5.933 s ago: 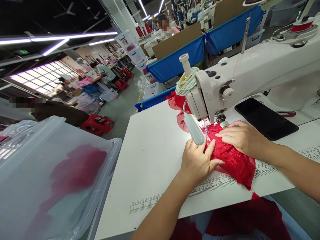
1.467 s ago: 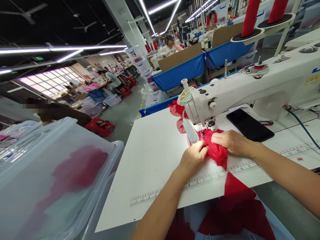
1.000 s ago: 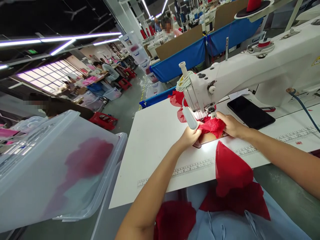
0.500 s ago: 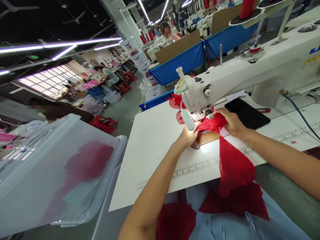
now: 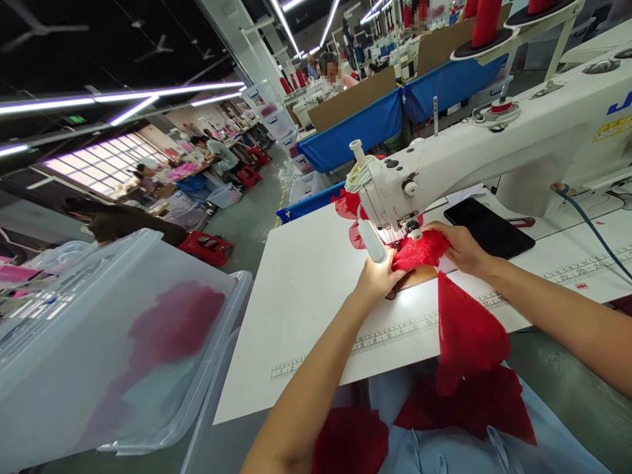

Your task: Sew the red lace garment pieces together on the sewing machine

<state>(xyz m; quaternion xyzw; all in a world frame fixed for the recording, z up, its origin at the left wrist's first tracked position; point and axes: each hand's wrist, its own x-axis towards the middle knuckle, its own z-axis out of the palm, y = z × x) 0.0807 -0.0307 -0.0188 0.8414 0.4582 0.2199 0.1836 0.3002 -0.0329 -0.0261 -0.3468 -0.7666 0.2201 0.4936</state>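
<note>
Below the machine head (image 5: 386, 197): red fabric (image 5: 419, 253) ran lengthwise, hand to hand.
Left hand (image 5: 378, 276): pinched one end, nearer the lamp (image 5: 372, 242).
Right hand (image 5: 462, 249): gripped the other.

l. hand (image 5: 380, 275) partly hid behind gray lamp (image 5: 372, 241); r. hand (image 5: 461, 249) fingertips partly hid by red cloth (image 5: 421, 251). sewing mach. (image 5: 474, 158) cut off by r. edge, bin (image 5: 59, 375) by l. edge; red stuff (image 5: 172, 322) inside blurry (can't tell what).

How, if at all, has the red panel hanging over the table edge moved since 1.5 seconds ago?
Yes: the red panel has moved toward the sewing machine; its upper tip now shows beyond the printed ruler.
</note>
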